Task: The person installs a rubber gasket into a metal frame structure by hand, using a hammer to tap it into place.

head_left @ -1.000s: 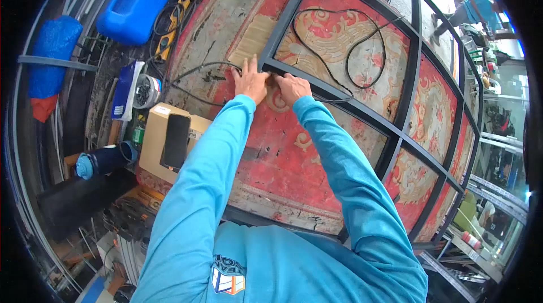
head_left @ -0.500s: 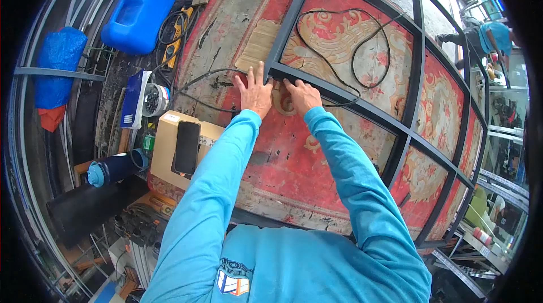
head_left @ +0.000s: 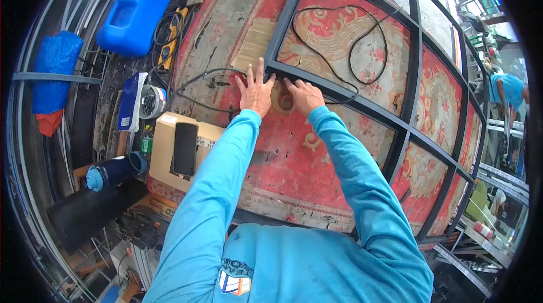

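Note:
A dark metal frame (head_left: 362, 106) with several crossbars lies on a table covered in worn red and beige floral material. My left hand (head_left: 256, 94) is at its near left corner, fingers spread on the covering and thumb against the corner. Just right of it, my right hand (head_left: 306, 96) rests against the near bar, thumb stretched out and the other fingers slightly bent at the bar's edge. Neither hand shows a loose object in it. A black cable (head_left: 352, 60) loops inside the frame and passes by the near bar.
A cardboard box (head_left: 160, 159) with a phone (head_left: 185, 149) on top sits left of my arms. Beyond it are a tub of small dark pieces (head_left: 151, 101), a yellow level (head_left: 171, 46) and a blue jerrycan (head_left: 133, 23). Another person (head_left: 507, 91) in blue is at far right.
The view has shifted slightly. My hands stay at the frame's corner with little visible movement. The other person at far right has moved lower in view.

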Demonstrator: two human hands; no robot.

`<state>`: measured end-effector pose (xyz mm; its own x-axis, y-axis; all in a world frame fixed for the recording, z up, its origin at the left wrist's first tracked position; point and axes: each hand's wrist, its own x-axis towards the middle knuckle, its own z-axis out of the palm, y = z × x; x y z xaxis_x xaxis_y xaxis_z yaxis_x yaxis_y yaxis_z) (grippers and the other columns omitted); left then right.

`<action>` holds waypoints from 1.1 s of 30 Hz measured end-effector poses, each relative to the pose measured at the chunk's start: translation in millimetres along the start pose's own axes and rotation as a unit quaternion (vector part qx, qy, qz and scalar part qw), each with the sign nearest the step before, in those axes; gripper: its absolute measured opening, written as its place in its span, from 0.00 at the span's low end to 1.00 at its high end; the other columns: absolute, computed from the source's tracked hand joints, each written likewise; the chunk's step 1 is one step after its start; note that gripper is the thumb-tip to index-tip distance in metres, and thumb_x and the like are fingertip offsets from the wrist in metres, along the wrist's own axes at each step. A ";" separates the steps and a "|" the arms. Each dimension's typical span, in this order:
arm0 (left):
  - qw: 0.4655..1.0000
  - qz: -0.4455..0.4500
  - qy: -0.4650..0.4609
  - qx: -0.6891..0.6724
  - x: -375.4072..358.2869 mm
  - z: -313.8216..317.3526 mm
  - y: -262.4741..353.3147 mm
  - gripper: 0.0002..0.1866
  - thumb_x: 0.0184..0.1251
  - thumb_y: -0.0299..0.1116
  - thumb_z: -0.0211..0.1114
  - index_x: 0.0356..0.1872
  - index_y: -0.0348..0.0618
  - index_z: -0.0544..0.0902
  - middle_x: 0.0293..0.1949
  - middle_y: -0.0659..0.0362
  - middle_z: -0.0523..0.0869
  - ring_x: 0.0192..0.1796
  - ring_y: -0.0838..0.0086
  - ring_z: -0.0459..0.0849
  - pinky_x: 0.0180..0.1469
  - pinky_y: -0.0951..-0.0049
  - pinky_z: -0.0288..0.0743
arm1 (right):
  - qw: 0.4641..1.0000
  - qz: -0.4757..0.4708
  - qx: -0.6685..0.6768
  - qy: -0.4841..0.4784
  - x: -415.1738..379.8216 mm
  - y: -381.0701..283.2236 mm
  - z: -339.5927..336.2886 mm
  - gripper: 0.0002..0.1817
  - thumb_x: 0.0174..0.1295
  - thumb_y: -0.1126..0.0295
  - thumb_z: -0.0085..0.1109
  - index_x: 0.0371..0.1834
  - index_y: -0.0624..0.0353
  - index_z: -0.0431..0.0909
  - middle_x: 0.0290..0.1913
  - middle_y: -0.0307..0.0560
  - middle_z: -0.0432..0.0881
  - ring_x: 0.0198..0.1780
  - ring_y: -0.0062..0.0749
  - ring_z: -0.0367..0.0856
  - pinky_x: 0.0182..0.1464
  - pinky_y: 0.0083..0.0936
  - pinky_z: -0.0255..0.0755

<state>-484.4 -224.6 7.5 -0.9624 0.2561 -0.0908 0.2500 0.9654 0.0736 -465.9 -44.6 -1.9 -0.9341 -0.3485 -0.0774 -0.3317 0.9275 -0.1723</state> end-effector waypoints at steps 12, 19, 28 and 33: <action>0.998 -0.029 0.023 0.043 9.5 4.5 17.8 0.22 0.67 0.36 0.60 0.63 0.61 0.80 0.80 0.55 0.46 0.73 0.45 0.63 0.67 0.28 0.59 | 0.998 0.014 -0.058 -0.032 21.0 -4.0 -2.7 0.18 0.68 0.67 0.48 0.59 0.52 0.77 0.45 0.49 0.82 0.46 0.45 0.85 0.42 0.40 0.80; 0.997 -0.037 -0.049 -0.053 9.9 -6.1 15.3 0.20 0.68 0.34 0.61 0.61 0.52 0.80 0.80 0.53 0.43 0.70 0.44 0.67 0.55 0.40 0.80 | 0.999 0.013 0.005 0.043 -7.2 9.8 -1.5 0.27 0.66 0.70 0.48 0.70 0.50 0.69 0.51 0.50 0.78 0.50 0.44 0.82 0.48 0.40 0.79; 0.999 -0.004 -0.037 0.024 2.6 -18.1 17.1 0.27 0.67 0.30 0.61 0.67 0.66 0.76 0.81 0.58 0.35 0.75 0.39 0.55 0.65 0.30 0.67 | 0.999 0.028 0.007 -0.018 -6.8 8.9 -11.5 0.26 0.65 0.70 0.50 0.69 0.40 0.72 0.49 0.49 0.77 0.49 0.45 0.82 0.48 0.39 0.78; 0.997 0.017 -0.070 -0.018 4.1 -14.9 12.2 0.33 0.60 0.26 0.65 0.67 0.68 0.75 0.81 0.61 0.34 0.76 0.39 0.52 0.65 0.25 0.62 | 1.000 0.007 0.021 -0.001 -6.7 14.1 -9.8 0.23 0.66 0.68 0.51 0.65 0.40 0.75 0.45 0.48 0.79 0.49 0.45 0.83 0.47 0.39 0.78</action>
<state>-486.9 -212.6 22.8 -0.9287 0.2949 -0.2248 0.2756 0.9545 0.1137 -465.6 -27.9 5.7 -0.9383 -0.3360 -0.0817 -0.3129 0.9256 -0.2132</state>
